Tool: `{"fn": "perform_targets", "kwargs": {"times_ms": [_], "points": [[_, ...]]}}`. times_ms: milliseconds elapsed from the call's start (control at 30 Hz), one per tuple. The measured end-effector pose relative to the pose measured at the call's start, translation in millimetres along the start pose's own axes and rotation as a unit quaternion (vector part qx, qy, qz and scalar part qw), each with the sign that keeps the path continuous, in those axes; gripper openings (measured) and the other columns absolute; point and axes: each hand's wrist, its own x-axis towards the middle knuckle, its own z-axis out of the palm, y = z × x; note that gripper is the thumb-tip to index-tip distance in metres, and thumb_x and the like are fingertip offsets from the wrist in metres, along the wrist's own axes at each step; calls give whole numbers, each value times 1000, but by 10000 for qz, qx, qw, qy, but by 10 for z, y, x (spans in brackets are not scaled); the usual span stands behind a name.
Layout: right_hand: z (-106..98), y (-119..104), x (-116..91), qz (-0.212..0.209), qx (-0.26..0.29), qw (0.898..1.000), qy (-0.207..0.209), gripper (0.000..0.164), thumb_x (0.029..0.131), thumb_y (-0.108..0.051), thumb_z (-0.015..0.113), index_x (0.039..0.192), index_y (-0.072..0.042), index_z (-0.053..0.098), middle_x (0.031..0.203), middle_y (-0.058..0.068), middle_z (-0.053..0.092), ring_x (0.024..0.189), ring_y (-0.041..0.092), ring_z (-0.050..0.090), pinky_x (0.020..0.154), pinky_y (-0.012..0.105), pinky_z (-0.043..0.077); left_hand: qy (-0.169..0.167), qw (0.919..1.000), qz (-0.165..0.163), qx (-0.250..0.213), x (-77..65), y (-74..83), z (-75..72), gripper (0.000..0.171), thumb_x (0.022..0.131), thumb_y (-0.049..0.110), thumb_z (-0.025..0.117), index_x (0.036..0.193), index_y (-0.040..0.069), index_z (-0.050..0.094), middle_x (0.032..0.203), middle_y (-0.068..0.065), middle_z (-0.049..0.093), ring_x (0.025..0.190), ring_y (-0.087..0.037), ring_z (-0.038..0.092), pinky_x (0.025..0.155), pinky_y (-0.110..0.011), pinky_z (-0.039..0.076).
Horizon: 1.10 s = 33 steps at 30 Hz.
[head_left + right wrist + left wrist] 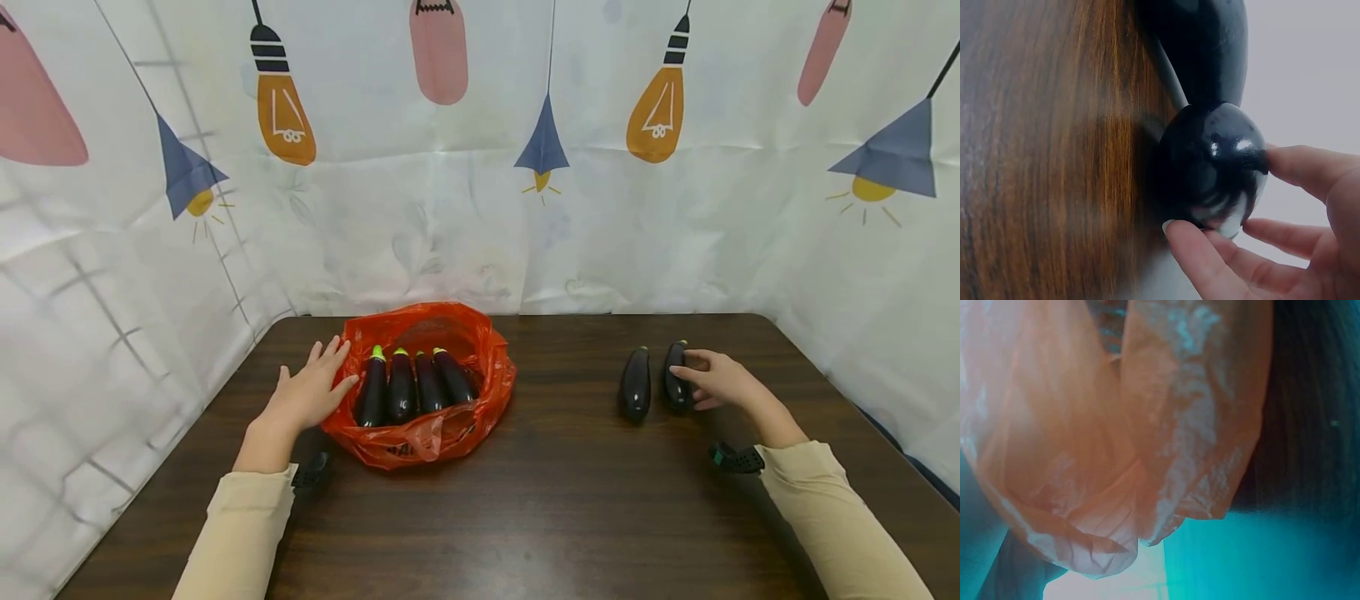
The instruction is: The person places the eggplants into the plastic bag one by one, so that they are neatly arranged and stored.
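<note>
My right hand (723,382) grips a dark, glossy eggplant (678,393) on the right side of the table. Up close in the right wrist view, thumb and fingertips sit around the rounded end of this eggplant (1210,165). Another eggplant (636,387) lies just left of it, and its dark body shows behind in the right wrist view. A red plastic bag (491,408) stands with its mouth open on the left, holding several eggplants (402,392) side by side. With fingers spread, my left hand (300,398) touches the bag's left rim. Crumpled bag plastic (1191,419) fills much of the left wrist view.
Everything rests on a dark wood-grain table (555,500). A white curtain (480,233) printed with lamps and bulbs hangs behind it and along both sides. Each wrist wears a black strap (738,458).
</note>
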Motion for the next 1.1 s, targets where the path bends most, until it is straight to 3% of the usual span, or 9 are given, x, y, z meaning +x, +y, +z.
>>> {"fn": "perform_targets", "kwargs": {"times_ms": [400,1100], "points": [[-27,-48,-14,-80,443,9989,-129,74,110,-23,47,155,17,4,136,47,36,77,22,62,72,42,63,-31,10000,4,15,10,14,-31,74,106,37,54,161,-3,23,166,-29,12,151,-53,8,103,-86,2],[-119,-144,-77,-247,432,9987,103,69,110,-22,47,157,14,11,137,46,40,79,22,64,73,45,63,-110,9999,-19,-30,12,-13,-3,75,105,37,54,160,-3,23,165,-30,12,150,-54,7,102,-86,1]]}}
